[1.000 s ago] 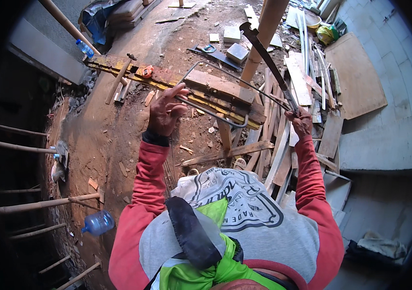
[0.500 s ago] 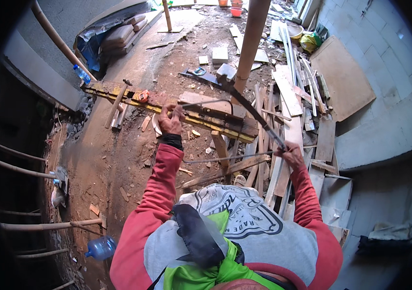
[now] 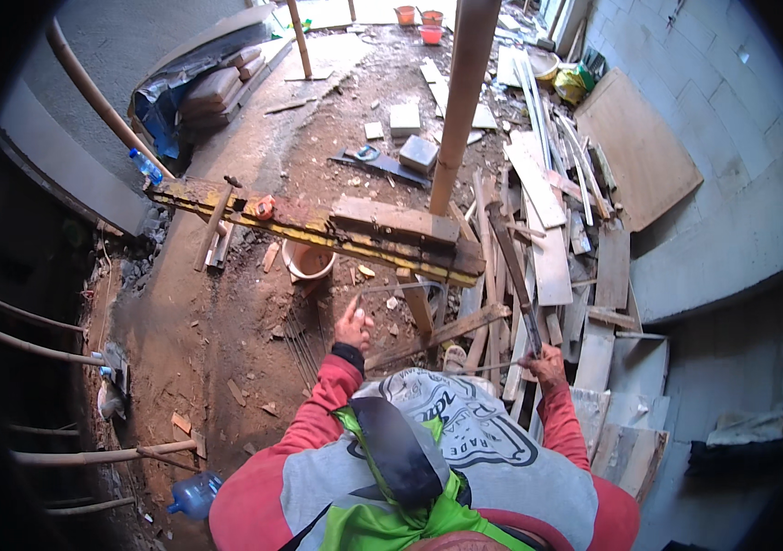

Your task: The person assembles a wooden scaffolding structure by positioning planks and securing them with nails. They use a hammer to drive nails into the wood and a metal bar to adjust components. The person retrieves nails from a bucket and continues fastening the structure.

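Observation:
My left hand [image 3: 353,329] is closed in a pinch at the end of a thin bent metal rod [image 3: 400,288], just on my side of the beam. My right hand [image 3: 547,365] grips the lower end of a long dark metal bar [image 3: 512,262], which slants up and away to the left. Another thin rod length runs from my right hand across my shirt; I cannot tell whether it is the same rod. Ahead lies a yellow-edged wooden beam [image 3: 309,228] with a short plank [image 3: 391,218] on top. An orange tape measure [image 3: 264,208] and a hammer [image 3: 215,220] rest on the beam.
A bucket [image 3: 309,261] and several thin rods [image 3: 303,344] are on the ground near the beam. Beyond are a handsaw [image 3: 382,163], a grey block [image 3: 419,154] and a bamboo post [image 3: 461,110]. Scrap planks [image 3: 552,262] pile up at right. A dark drop with bamboo poles [image 3: 97,457] lies left.
Both hands have come down toward my body, bringing the rod and the dark bar along. The bar's head has swung rightward off the beam, and the bucket now shows.

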Demonstrator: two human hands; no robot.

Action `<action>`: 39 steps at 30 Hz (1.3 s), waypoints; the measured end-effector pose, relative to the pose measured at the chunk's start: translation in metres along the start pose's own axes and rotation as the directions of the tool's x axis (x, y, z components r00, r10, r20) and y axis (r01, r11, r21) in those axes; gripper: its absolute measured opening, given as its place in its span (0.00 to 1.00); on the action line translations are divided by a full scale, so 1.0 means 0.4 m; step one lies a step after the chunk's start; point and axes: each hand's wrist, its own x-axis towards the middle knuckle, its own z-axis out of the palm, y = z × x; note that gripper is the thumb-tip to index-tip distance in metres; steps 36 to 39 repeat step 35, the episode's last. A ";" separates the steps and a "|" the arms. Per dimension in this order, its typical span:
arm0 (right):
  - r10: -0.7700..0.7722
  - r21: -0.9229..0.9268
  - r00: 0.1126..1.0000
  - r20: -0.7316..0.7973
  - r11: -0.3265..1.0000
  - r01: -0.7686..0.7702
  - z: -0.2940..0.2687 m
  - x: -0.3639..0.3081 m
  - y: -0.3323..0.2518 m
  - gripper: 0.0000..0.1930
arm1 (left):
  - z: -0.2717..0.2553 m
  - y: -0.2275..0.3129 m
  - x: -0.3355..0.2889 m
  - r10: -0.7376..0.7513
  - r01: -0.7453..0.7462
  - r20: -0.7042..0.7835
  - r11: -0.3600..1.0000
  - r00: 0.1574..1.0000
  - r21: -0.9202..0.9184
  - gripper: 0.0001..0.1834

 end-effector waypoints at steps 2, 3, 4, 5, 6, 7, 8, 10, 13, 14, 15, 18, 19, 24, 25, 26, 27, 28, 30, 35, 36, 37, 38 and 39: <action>-0.139 -0.194 0.990 -0.032 0.972 0.130 -0.017 0.037 0.085 0.13 | 0.039 0.035 0.034 0.153 -0.150 -0.027 0.985 0.988 0.085 0.25; -0.092 -0.159 0.995 -0.029 0.984 0.086 -0.021 0.046 0.091 0.13 | 0.065 0.074 0.031 0.187 -0.187 0.010 0.977 0.982 0.100 0.25; -0.118 -0.189 0.992 -0.039 0.976 0.109 -0.028 0.061 0.110 0.12 | 0.096 0.114 0.027 0.154 -0.152 -0.009 0.982 0.988 0.109 0.25; -0.159 -0.170 0.985 -0.058 0.974 0.148 -0.029 0.078 0.125 0.12 | 0.105 0.133 0.039 0.147 -0.148 0.028 0.987 0.989 0.057 0.27; -0.140 -0.177 0.987 -0.075 0.976 0.125 -0.030 0.094 0.127 0.12 | 0.114 0.142 0.054 0.142 -0.141 0.036 0.990 0.989 -0.008 0.23; -0.045 -0.135 0.994 -0.099 0.990 0.031 -0.020 0.100 0.079 0.15 | 0.122 0.160 0.063 0.131 -0.128 0.064 0.990 0.989 -0.053 0.22; -0.030 -0.111 0.993 -0.113 0.994 0.018 -0.021 0.105 0.061 0.14 | 0.138 0.177 0.065 0.121 -0.118 0.056 0.991 0.991 -0.056 0.23; -0.031 -0.020 0.982 -0.187 0.999 0.028 -0.013 0.119 0.063 0.14 | 0.146 0.163 0.099 0.109 -0.106 0.049 0.992 0.993 -0.064 0.23; -0.357 -0.379 0.855 -0.375 0.901 0.210 -0.011 0.141 0.108 0.14 | 0.168 0.135 0.133 0.074 -0.076 -0.044 0.996 0.996 -0.049 0.25; -0.376 -0.432 0.842 -0.387 0.880 0.195 -0.002 0.146 0.109 0.15 | 0.146 0.104 0.167 0.203 -0.202 -0.056 0.979 0.978 0.023 0.25; -0.254 -0.389 0.894 -0.370 0.916 0.099 0.019 0.135 0.070 0.15 | 0.105 0.061 0.211 0.338 -0.330 -0.072 0.939 0.938 0.099 0.25; -0.100 -0.334 0.929 -0.357 0.942 -0.027 0.050 0.049 0.063 0.21 | 0.135 0.037 0.201 0.374 -0.367 -0.089 0.926 0.923 0.084 0.26; -0.063 -0.285 0.934 -0.352 0.958 -0.043 0.068 0.017 0.085 0.21 | 0.154 0.039 0.178 0.377 -0.371 -0.102 0.926 0.921 0.068 0.26; 0.118 -0.042 0.952 -0.281 0.990 -0.135 0.201 -0.142 0.103 0.19 | 0.221 0.045 0.062 0.595 -0.595 0.011 0.803 0.803 -0.017 0.25; 0.152 -0.010 0.949 -0.275 0.987 -0.161 0.222 -0.182 0.074 0.18 | 0.263 0.088 -0.008 0.569 -0.565 0.080 0.823 0.819 -0.063 0.25; 0.183 0.022 0.946 -0.268 0.983 -0.184 0.235 -0.212 0.065 0.18 | 0.288 0.116 -0.050 0.584 -0.588 0.139 0.809 0.800 -0.016 0.24; 0.167 -0.009 0.946 -0.278 0.984 -0.176 0.245 -0.232 0.095 0.18 | 0.308 0.138 -0.081 0.596 -0.613 0.198 0.790 0.778 0.028 0.24; 0.151 -0.038 0.947 -0.285 0.985 -0.168 0.263 -0.244 0.117 0.18 | 0.318 0.153 -0.097 0.606 -0.640 0.256 0.765 0.753 0.072 0.24; 0.156 -0.056 0.940 -0.303 0.982 -0.181 0.287 -0.271 0.160 0.17 | 0.334 0.182 -0.095 0.578 -0.605 0.290 0.796 0.763 0.003 0.24; 0.215 -0.051 0.909 -0.358 0.967 -0.249 0.312 -0.334 0.095 0.16 | 0.374 0.259 -0.057 0.446 -0.373 0.352 0.892 0.823 -0.258 0.28; 0.215 -0.051 0.909 -0.358 0.967 -0.249 0.312 -0.334 0.095 0.16 | 0.374 0.259 -0.057 0.446 -0.373 0.352 0.892 0.823 -0.258 0.28; 0.215 -0.051 0.909 -0.358 0.967 -0.249 0.312 -0.334 0.095 0.16 | 0.374 0.259 -0.057 0.446 -0.373 0.352 0.892 0.823 -0.258 0.28; 0.215 -0.051 0.909 -0.358 0.967 -0.249 0.312 -0.334 0.095 0.16 | 0.374 0.259 -0.057 0.446 -0.373 0.352 0.892 0.823 -0.258 0.28; 0.215 -0.051 0.909 -0.358 0.967 -0.249 0.312 -0.334 0.095 0.16 | 0.374 0.259 -0.057 0.446 -0.373 0.352 0.892 0.823 -0.258 0.28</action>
